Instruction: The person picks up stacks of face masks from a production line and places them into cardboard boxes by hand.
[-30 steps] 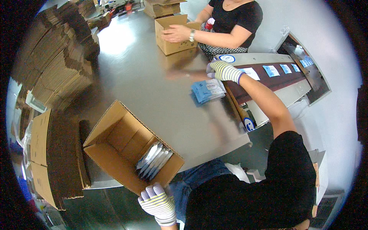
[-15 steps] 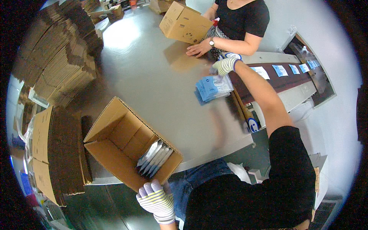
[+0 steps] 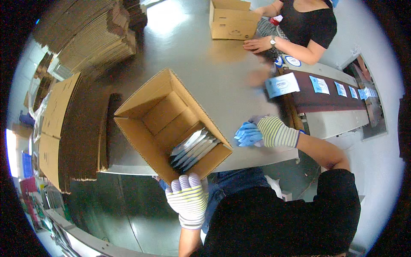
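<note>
An open cardboard box [image 3: 158, 113] stands just beyond the left hand [image 3: 187, 201], whose gently bent fingers touch its near wall; whether they grip, I cannot tell. The right hand [image 3: 277, 131] has its fingers closed on blue packets [image 3: 247, 134] jutting left of them; even, light pressure should keep edges aligned.

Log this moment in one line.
left hand: at near edge of open carton; right hand: holding blue packets, right of carton; carton: row of packets inside; maroon belt: more packets

A conveyor belt [image 3: 317, 102] of packets [image 3: 320, 85], metal table [image 3: 222, 77] and stacked flattened cartons [image 3: 92, 40] mark a packing workshop.
</note>
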`<state>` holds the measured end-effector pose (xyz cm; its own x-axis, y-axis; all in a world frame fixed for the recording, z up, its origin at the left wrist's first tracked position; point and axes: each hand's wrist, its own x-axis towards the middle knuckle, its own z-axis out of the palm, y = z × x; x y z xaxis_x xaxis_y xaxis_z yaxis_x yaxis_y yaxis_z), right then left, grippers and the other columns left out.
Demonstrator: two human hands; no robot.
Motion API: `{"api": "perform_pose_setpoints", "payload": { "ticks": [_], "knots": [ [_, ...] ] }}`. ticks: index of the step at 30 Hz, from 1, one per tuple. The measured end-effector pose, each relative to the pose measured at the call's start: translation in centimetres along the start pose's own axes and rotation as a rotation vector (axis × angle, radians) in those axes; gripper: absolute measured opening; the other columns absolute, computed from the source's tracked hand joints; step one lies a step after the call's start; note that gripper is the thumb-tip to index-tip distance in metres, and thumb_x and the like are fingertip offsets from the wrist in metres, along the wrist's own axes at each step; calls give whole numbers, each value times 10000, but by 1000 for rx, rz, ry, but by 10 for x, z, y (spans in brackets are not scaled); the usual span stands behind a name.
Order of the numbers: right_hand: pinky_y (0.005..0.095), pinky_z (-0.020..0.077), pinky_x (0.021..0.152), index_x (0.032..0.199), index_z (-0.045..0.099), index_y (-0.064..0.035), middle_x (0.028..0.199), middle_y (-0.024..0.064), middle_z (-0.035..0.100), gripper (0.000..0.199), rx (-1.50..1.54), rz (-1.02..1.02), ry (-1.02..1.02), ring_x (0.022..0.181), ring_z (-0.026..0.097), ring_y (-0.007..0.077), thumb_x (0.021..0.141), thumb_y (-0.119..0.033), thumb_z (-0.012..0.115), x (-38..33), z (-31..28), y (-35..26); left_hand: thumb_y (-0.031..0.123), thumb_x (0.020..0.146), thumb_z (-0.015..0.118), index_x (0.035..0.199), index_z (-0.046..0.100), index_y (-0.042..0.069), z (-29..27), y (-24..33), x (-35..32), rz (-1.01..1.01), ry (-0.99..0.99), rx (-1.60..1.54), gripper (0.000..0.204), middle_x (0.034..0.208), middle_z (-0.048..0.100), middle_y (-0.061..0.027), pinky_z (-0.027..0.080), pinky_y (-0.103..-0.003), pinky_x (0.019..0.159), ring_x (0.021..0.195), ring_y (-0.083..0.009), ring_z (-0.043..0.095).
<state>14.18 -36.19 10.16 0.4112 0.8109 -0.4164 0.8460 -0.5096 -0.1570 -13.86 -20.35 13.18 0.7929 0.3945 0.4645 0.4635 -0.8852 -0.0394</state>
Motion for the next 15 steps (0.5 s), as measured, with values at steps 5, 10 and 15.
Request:
{"api": "perform_pose_setpoints", "payload": {
  "ticks": [5,10,15],
  "knots": [
    [368,473,913,1184,600,-123,1100,125,640,451,342,-785,427,1002,612,235,783,-297,712,-8,-71,-26,315,706,664,799,544,122,-3,1,-8,-30,-99,20,246,756,538,-58,383,-404,583,680,-243,522],
    [384,490,842,1164,577,-91,1077,97,639,367,215,-1218,711,984,611,232,814,-191,616,31,-123,-122,253,764,566,830,559,146,0,12,-19,60,-36,124,126,758,516,-6,374,-357,590,741,-175,528],
    [446,453,838,1259,473,-29,1059,129,581,464,-419,-576,577,985,561,295,835,-215,516,58,-88,-189,221,766,534,838,562,140,-3,19,-30,68,-66,102,112,751,510,0,358,-350,578,709,-164,516]
  ]
}}
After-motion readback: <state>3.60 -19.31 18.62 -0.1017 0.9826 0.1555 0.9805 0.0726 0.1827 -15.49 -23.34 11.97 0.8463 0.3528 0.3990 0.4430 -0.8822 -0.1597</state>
